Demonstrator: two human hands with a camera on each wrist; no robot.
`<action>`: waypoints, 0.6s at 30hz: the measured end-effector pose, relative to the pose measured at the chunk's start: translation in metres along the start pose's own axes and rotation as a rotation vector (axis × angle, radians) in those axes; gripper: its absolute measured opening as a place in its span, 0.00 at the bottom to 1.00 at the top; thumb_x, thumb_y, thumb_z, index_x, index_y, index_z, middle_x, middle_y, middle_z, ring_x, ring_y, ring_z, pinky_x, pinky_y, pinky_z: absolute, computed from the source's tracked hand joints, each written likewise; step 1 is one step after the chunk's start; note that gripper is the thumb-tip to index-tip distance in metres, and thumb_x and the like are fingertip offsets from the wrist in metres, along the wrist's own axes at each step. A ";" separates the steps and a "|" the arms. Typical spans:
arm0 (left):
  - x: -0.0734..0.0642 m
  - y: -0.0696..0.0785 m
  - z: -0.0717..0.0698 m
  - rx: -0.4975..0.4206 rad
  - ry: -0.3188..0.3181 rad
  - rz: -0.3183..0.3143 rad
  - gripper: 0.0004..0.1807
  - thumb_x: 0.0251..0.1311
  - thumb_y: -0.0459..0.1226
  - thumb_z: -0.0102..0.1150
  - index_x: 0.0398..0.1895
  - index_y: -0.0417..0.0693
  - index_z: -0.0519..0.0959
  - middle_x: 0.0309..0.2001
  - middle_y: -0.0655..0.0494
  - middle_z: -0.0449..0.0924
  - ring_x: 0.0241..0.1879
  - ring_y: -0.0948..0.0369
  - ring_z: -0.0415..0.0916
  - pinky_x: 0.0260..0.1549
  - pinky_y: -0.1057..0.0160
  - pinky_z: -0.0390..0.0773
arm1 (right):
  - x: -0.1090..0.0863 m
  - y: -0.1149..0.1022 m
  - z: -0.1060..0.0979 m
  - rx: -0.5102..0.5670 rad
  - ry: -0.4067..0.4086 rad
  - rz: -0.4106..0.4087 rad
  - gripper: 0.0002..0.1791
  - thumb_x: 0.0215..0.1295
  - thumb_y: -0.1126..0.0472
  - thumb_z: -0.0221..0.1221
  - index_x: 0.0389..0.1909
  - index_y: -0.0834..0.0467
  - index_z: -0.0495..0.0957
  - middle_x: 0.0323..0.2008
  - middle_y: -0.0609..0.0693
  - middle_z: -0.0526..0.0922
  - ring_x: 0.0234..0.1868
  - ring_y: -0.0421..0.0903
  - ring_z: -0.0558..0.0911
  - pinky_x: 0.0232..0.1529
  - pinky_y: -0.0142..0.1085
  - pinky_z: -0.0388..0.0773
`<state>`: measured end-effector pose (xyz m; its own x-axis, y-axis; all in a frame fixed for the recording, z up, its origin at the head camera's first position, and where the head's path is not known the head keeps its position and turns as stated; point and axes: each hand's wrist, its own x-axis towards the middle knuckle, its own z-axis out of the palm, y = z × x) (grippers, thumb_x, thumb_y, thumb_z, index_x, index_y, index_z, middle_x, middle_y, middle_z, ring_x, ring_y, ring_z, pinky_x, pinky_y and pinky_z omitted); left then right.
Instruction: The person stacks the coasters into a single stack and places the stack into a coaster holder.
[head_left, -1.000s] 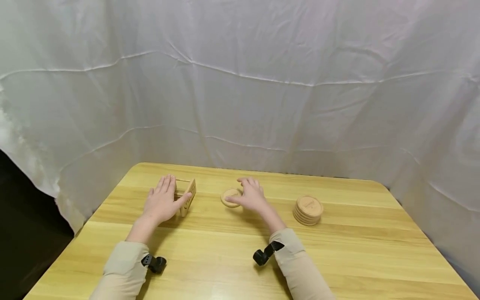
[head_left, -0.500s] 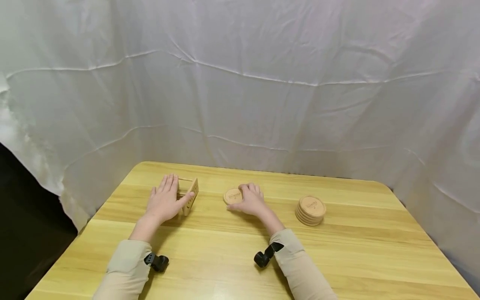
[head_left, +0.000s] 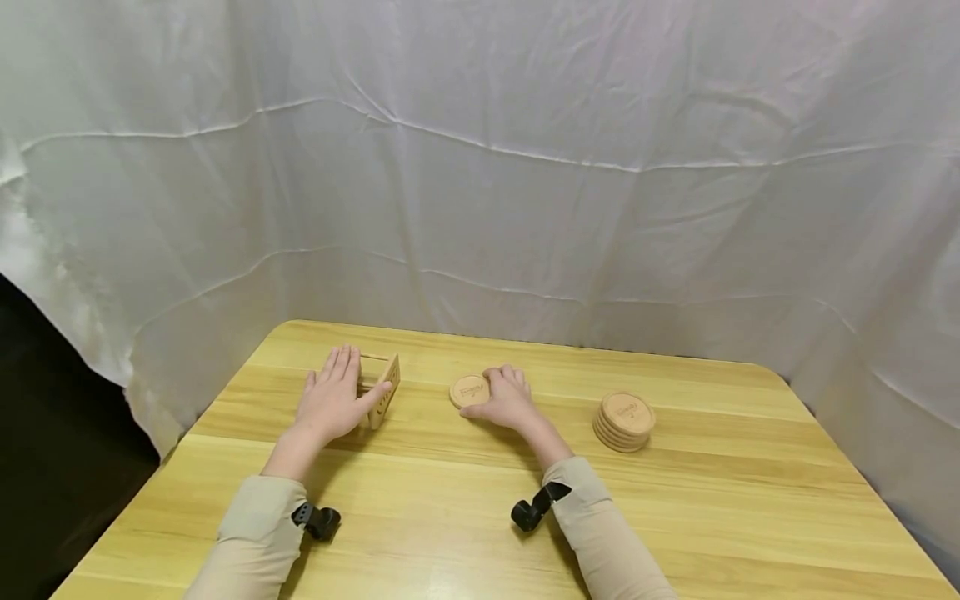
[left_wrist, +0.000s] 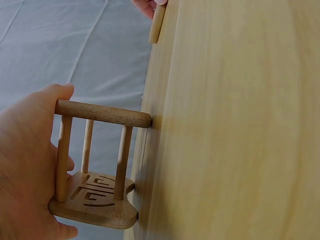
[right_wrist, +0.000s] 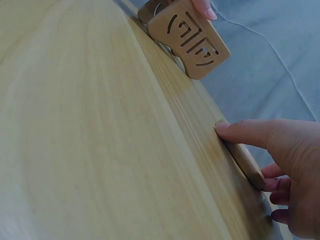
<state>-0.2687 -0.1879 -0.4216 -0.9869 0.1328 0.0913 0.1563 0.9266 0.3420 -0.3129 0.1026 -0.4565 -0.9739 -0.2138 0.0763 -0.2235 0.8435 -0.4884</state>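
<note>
The right hand (head_left: 512, 400) pinches a round coaster (head_left: 470, 390) at its right side: the thumb meets the rim nearest the person and the other fingers curl at the far rim, so the disc sits between them with most of its face uncovered. The coaster lies on the table (head_left: 465, 492), to the right of a small rack (head_left: 386, 392) and apart from it.

The left hand (head_left: 333, 402) rests across the rack with its fingers straight and the thumb stretched onto the top edge of the right side panel.

The rack is of smooth brown wood, two flat panels joined by slim round rods; the panels have rounded corners, a scooped lower edge and narrow cut-out slots in an angular pattern. The coaster is a thin tan disc with a rounded edge, a raised rim and a small mark too fine to read. Well to the right of the right hand stands a neat stack of coasters (head_left: 624, 421), alike in shape and colour, their edges forming ridges.

The table is pale yellow with streaky grain and rounded far corners. Behind it hangs a creased, greyish-white curtain (head_left: 525, 225).
</note>
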 end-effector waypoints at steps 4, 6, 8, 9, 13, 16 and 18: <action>0.000 0.001 0.000 -0.003 -0.003 -0.002 0.52 0.67 0.65 0.39 0.77 0.36 0.39 0.78 0.38 0.33 0.78 0.42 0.30 0.71 0.31 0.36 | -0.001 0.000 -0.001 0.002 0.000 0.000 0.47 0.44 0.38 0.72 0.61 0.61 0.71 0.54 0.58 0.72 0.53 0.52 0.66 0.55 0.45 0.64; 0.000 0.001 -0.001 -0.005 -0.002 -0.001 0.52 0.67 0.66 0.38 0.77 0.36 0.39 0.78 0.38 0.33 0.78 0.42 0.30 0.71 0.31 0.36 | 0.000 0.000 -0.002 0.004 0.005 -0.004 0.47 0.44 0.38 0.72 0.61 0.62 0.71 0.55 0.58 0.72 0.53 0.53 0.66 0.56 0.45 0.65; 0.001 0.001 -0.001 -0.008 0.001 0.002 0.52 0.66 0.66 0.38 0.77 0.37 0.39 0.78 0.38 0.33 0.78 0.42 0.31 0.71 0.31 0.36 | 0.000 -0.001 -0.002 0.009 0.011 -0.008 0.47 0.44 0.39 0.73 0.61 0.62 0.71 0.55 0.59 0.72 0.53 0.53 0.66 0.57 0.46 0.64; 0.001 0.000 -0.001 -0.007 0.003 0.004 0.53 0.66 0.66 0.37 0.77 0.37 0.39 0.78 0.39 0.33 0.78 0.42 0.31 0.71 0.31 0.36 | 0.000 -0.001 -0.002 0.013 0.015 -0.009 0.46 0.44 0.39 0.73 0.61 0.62 0.72 0.55 0.59 0.72 0.53 0.53 0.66 0.57 0.46 0.64; 0.002 -0.001 0.000 -0.009 0.004 0.008 0.52 0.66 0.66 0.38 0.77 0.37 0.39 0.78 0.39 0.33 0.78 0.42 0.31 0.71 0.31 0.36 | 0.000 -0.001 -0.002 0.007 0.019 -0.014 0.46 0.44 0.39 0.73 0.59 0.62 0.72 0.55 0.59 0.73 0.52 0.53 0.66 0.56 0.46 0.65; 0.001 -0.001 -0.001 -0.006 0.002 0.004 0.52 0.66 0.66 0.38 0.77 0.37 0.39 0.78 0.38 0.33 0.78 0.42 0.30 0.71 0.31 0.36 | 0.000 -0.001 -0.001 -0.001 0.015 -0.019 0.46 0.43 0.38 0.72 0.59 0.62 0.72 0.54 0.59 0.73 0.52 0.53 0.66 0.55 0.46 0.65; 0.001 -0.001 -0.001 -0.008 0.002 0.003 0.53 0.66 0.66 0.38 0.77 0.37 0.39 0.78 0.38 0.33 0.78 0.42 0.30 0.71 0.31 0.36 | 0.000 -0.001 0.000 0.003 0.014 -0.021 0.45 0.43 0.39 0.72 0.59 0.62 0.72 0.54 0.59 0.73 0.51 0.53 0.65 0.55 0.46 0.64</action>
<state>-0.2695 -0.1894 -0.4213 -0.9864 0.1345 0.0945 0.1594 0.9233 0.3495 -0.3131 0.1022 -0.4559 -0.9695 -0.2240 0.0990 -0.2435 0.8377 -0.4889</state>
